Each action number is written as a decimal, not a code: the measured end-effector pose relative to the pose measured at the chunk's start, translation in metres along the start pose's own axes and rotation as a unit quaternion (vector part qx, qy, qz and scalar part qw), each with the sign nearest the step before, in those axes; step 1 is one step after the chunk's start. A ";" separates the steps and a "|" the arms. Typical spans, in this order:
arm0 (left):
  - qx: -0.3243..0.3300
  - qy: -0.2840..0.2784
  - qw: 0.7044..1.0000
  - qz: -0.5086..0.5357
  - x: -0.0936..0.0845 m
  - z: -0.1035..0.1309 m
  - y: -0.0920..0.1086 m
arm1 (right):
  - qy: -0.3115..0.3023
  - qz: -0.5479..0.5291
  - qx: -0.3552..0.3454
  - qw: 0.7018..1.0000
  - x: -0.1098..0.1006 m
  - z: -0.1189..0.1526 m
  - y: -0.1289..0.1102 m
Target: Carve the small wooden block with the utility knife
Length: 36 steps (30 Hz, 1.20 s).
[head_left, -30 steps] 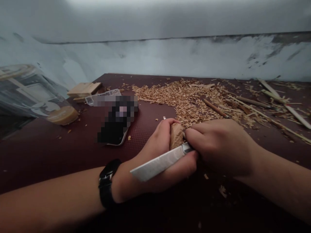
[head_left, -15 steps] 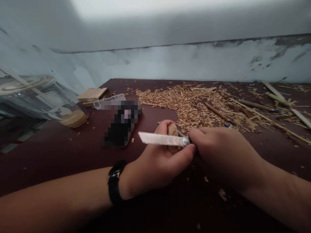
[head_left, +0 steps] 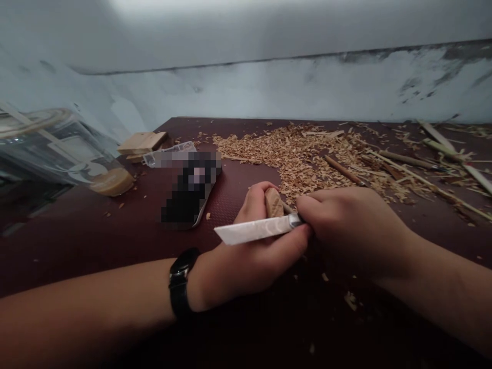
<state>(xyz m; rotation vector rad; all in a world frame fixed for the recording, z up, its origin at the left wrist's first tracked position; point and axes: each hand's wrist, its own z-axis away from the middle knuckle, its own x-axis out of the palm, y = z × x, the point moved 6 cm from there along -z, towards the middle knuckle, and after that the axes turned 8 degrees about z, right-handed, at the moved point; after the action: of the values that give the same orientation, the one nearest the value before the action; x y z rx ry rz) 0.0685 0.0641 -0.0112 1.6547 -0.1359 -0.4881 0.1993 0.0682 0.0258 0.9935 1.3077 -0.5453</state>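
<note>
My left hand, with a black watch on its wrist, is wrapped round a small piece of carved wood. The fist of my right hand grips a knife by its handle, most of which the fingers hide. The pale blade points left and lies across the view over my left hand, its tip angled a little downward. My left thumb reaches to the base of the blade, close beside my right hand. Wood chips are heaped on the dark red table beyond both hands.
A phone lies left of my hands, near a clear plastic case and wooden blocks. At the far left is a transparent container. A brown stick and long strips lie at the right, before the wall.
The knife blade has tilted, its tip now lower and nearer my left wrist. The whole view has shifted slightly, so the table items appear a little higher. Both hands keep their hold.
</note>
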 end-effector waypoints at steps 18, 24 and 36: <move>0.062 -0.106 0.992 -0.009 -0.010 -0.003 0.005 | -0.008 -0.043 -0.037 0.998 0.000 0.002 -0.008; 0.071 -0.087 0.994 0.008 -0.004 -0.003 0.005 | 0.014 -0.006 -0.030 0.999 -0.002 0.001 -0.007; 0.021 0.021 0.985 0.169 0.003 -0.009 -0.006 | -0.026 -0.038 0.134 0.990 0.002 0.007 -0.003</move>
<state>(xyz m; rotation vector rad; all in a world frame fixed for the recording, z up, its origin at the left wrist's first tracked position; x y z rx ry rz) 0.0739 0.0721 -0.0176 1.6409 -0.3903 -0.1926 0.2012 0.0607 0.0231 1.1439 1.2514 -0.8162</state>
